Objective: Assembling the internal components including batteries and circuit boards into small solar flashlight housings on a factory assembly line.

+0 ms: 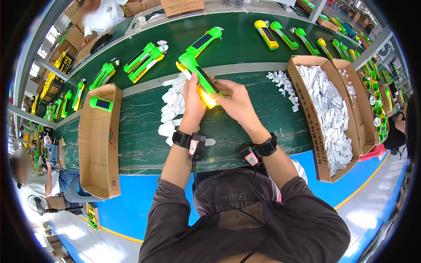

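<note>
Above the green work table [144,144], both my hands hold a green and yellow flashlight [201,79] with a dark panel along its side. Its near end glows yellow. My left hand [191,98] grips its left side, thumb up, beside a small white piece [187,74]. My right hand [237,100] closes on the lower right side, its thumb by the glowing part. Another flashlight [204,40] lies just beyond, overlapped by the held one's head. Under and beside my left wrist spreads a pile of white plastic pieces [169,111].
A cardboard box [94,149] at left holds one flashlight [101,103]. At right, another box [312,131] is full of white pieces, with smaller white bits [284,85] beside it. Several flashlights [147,61] lie along the green belt [237,39]. Co-workers sit at left.
</note>
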Tool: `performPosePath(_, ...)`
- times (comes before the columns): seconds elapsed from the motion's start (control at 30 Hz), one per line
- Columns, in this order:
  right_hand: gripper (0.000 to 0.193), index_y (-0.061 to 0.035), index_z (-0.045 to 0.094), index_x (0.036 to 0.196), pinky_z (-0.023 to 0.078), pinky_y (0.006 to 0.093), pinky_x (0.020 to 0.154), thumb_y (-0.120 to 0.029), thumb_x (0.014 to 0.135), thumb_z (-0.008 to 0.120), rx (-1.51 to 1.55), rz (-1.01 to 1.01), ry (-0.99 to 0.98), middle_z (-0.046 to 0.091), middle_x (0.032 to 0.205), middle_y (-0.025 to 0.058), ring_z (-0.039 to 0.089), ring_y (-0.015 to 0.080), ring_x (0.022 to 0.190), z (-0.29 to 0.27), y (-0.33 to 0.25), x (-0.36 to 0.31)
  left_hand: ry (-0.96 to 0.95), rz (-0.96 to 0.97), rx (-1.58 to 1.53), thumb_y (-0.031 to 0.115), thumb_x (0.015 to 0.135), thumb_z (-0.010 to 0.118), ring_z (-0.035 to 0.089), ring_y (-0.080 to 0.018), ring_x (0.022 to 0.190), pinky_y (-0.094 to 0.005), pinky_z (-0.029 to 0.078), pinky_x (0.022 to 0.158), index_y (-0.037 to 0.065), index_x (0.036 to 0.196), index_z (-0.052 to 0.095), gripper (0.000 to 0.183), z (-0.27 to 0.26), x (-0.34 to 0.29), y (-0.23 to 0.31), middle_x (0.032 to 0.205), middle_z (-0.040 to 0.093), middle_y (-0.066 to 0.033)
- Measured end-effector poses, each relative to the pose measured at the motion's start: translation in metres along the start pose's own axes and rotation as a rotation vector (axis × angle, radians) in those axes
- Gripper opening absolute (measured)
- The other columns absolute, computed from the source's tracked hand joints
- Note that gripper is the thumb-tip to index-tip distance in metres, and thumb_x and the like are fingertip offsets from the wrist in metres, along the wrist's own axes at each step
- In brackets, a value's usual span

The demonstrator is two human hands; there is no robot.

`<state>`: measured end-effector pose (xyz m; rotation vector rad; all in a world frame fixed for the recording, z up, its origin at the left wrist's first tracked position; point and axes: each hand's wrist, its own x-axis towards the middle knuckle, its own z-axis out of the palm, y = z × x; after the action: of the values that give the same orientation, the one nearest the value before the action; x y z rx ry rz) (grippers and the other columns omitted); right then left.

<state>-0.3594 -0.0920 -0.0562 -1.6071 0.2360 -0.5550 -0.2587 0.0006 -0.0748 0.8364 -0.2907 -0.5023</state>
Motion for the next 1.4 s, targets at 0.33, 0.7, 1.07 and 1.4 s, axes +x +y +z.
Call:
performPosePath(0.33,0.041,0.0027,0.062,0.115,0.05,0.0306,0.074,-0.009,0.076,0.071,0.007,-0.142,0.104,0.066,0.095,0.0178,0.067,0.023,0.088,0.017,0.012,-0.005,0.032,0.045,0.029,0.042,0.101,0.037,0.06,-0.0208,0.099,-0.0367,0.051,0.083,0.002,0.115,0.052,0.045,-0.002,-0.001,-0.004,0.107,0.061,-0.0096)
performPosePath(0.7,0.044,0.0048,0.057,0.122,0.053,0.0316,0.086,-0.003,0.08,0.069,-0.138,-0.101,0.076,0.057,0.108,0.0133,0.06,0.0204,0.104,0.018,0.006,-0.011,0.032,-0.038,-0.129,0.047,0.101,0.029,0.064,-0.024,0.085,-0.0386,0.054,0.074,0.003,0.111,0.052,0.051,0.001,-0.001,-0.001,0.101,0.064,-0.0154)
performPosePath(1.07,0.044,0.0056,0.057,0.12,0.053,0.0325,0.088,-0.001,0.079,0.07,-0.171,-0.081,0.108,0.057,0.112,0.0154,0.06,0.0225,0.105,0.019,0.01,-0.01,-0.001,0.0,-0.018,0.044,0.102,0.031,0.062,-0.0202,0.09,-0.0347,0.051,0.078,0.005,0.113,0.053,0.047,-0.004,0.001,-0.008,0.101,0.064,-0.0122)
performPosePath(1.4,0.044,0.0045,0.06,0.111,0.055,0.0329,0.081,-0.002,0.071,0.075,0.063,-0.056,0.144,0.062,0.103,0.0153,0.064,0.0232,0.097,0.009,0.009,-0.013,-0.029,-0.013,-0.031,0.039,0.102,0.035,0.062,-0.0203,0.091,-0.0344,0.051,0.078,0.003,0.112,0.052,0.041,0.01,-0.008,-0.004,0.101,0.063,-0.013)
